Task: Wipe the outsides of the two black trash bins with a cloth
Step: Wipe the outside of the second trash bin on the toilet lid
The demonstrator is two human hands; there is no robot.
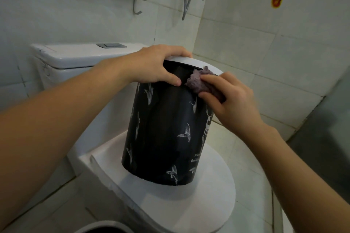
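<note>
Left hand (157,66) atop bin (166,134), right hand (231,100) pressing cloth (198,81).

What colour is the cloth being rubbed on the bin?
The cloth is a dull purple, seen in the head view.

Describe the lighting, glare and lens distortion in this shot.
Head view: soft, dim light with a greenish cast; wide-angle bending curves the tile lines and stretches the forearms; faint sheen on the black bin and toilet lid; both hands and the purple cloth look reasonably sharp.
</note>
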